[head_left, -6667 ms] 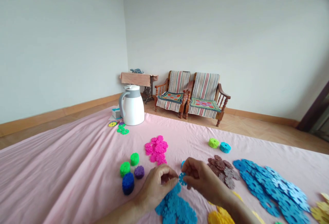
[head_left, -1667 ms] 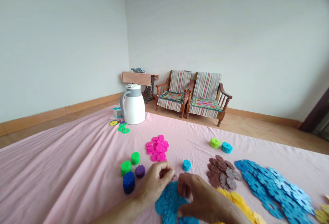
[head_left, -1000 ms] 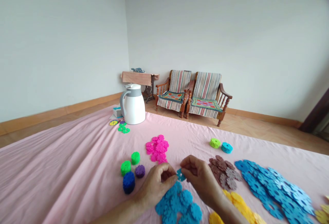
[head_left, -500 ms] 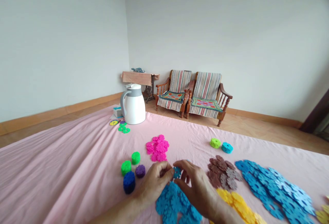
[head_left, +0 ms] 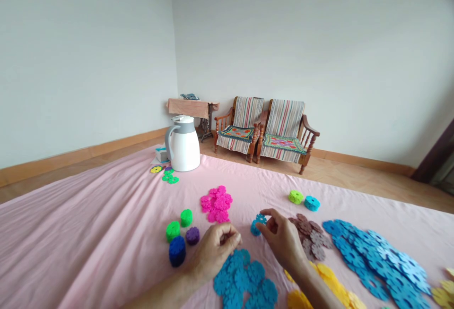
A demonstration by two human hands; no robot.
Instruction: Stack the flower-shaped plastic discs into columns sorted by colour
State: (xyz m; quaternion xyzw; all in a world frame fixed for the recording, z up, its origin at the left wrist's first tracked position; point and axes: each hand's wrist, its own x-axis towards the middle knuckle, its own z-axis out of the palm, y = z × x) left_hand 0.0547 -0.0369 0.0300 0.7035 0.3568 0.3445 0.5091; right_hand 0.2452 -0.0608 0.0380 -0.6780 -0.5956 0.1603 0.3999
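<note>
My right hand (head_left: 282, 238) pinches a blue snowflake disc (head_left: 261, 219) between thumb and fingers. The disc is tilted, just above a short blue stack (head_left: 255, 228) on the cloth; whether they touch I cannot tell. My left hand (head_left: 217, 247) is closed, thumb pressed to the curled fingers, and anything inside it is hidden. Below and between my hands lies a loose pile of blue discs (head_left: 243, 278). Left of my left hand stand a dark blue stack (head_left: 177, 251), a purple stack (head_left: 192, 236) and two green stacks (head_left: 173, 231).
Pink discs (head_left: 217, 203), brown discs (head_left: 309, 236), yellow discs (head_left: 331, 283) and a wide spread of blue discs (head_left: 378, 259) lie on the pink cloth (head_left: 106, 233). Farther back are a lime stack (head_left: 295, 197), another blue stack (head_left: 312, 203) and a white jug (head_left: 185, 150). Two armchairs (head_left: 280, 129) stand beyond.
My right hand has moved up and away from my left hand, carrying a blue disc to the small blue stack, which now shows. My left hand has stayed nearly in place.
</note>
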